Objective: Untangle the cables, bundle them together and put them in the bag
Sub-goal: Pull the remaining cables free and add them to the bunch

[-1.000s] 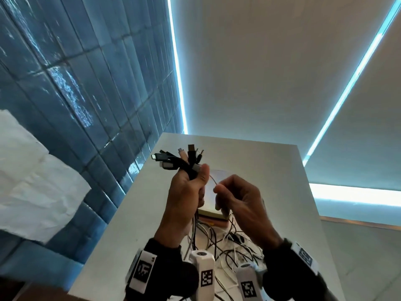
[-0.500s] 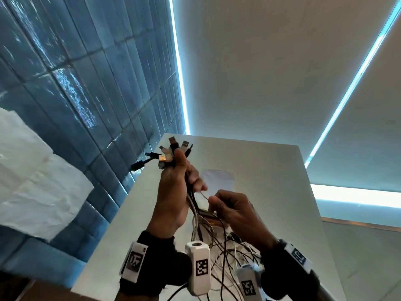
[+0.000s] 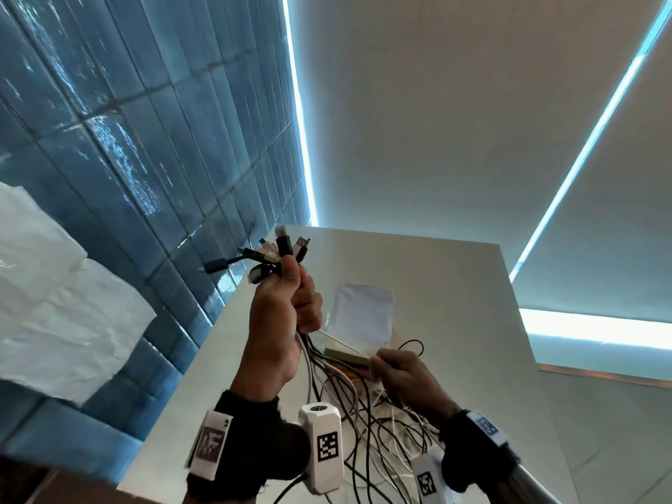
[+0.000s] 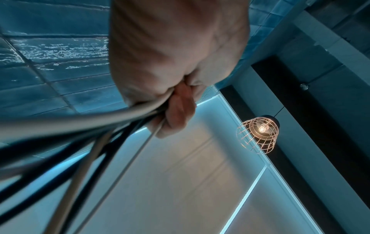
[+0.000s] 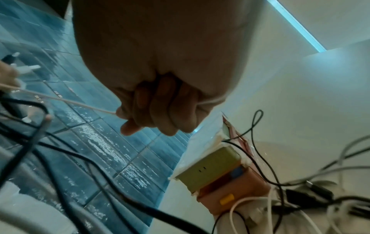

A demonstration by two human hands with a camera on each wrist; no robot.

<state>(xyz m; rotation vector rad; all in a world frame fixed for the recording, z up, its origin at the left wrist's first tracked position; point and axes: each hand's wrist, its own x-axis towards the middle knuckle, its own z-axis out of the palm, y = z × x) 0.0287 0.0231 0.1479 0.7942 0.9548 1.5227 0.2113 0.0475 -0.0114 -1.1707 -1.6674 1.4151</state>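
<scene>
My left hand (image 3: 280,314) is raised above the white table (image 3: 454,285) and grips a bunch of black and white cables (image 3: 338,391) just below their plugs (image 3: 280,251), which fan out above the fist. The cables (image 4: 84,142) hang from the fist in a tangle onto the table. Lower and to the right, my right hand (image 3: 403,372) pinches one thin white cable (image 5: 66,100) that runs taut towards the left hand (image 4: 172,66). A clear plastic bag (image 3: 363,314) lies flat on the table behind the hands.
A stack of flat boxes, green over orange (image 5: 220,175), sits by the bag with cable loops around it. A blue tiled wall (image 3: 145,158) runs along the table's left side. A white sheet (image 3: 54,303) hangs at the left. The table's right edge drops to the floor.
My left hand has risen and moved left with the plug ends. My right hand has dropped down and to the right, drawing the thin white cable out taut.
</scene>
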